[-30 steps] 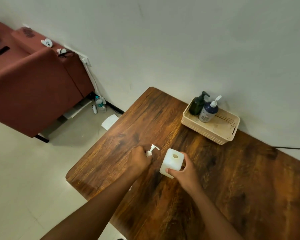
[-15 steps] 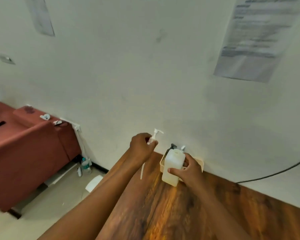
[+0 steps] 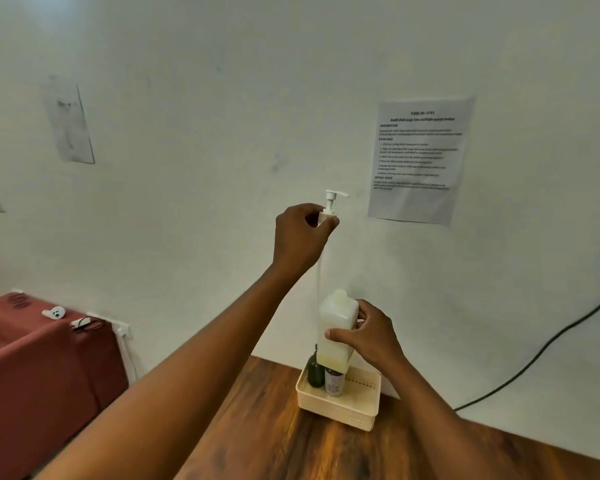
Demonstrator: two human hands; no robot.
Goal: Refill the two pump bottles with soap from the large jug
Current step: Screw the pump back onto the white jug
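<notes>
My right hand point(image 3: 369, 336) grips a white square bottle point(image 3: 336, 329) with an open neck, lifted upright above the table. My left hand point(image 3: 300, 237) holds the white pump head point(image 3: 331, 206) high above it. The pump's thin tube point(image 3: 319, 275) hangs down beside the bottle's left side, outside the neck. Behind and below the bottle, a dark green bottle point(image 3: 315, 372) and a grey-labelled bottle point(image 3: 334, 384) stand in a cream basket point(image 3: 357, 408); their tops are hidden. No large jug is in view.
The wooden table point(image 3: 274, 441) runs along a white wall with a printed sheet point(image 3: 418, 157) taped up. A black cable point(image 3: 541, 351) hangs at the right. A red-covered couch point(image 3: 39, 368) stands at the left, below the table's level.
Both hands have risen from the table: the bottle has come up off the wood, and the pump head has been lifted well above it. The camera has tilted up toward the wall.
</notes>
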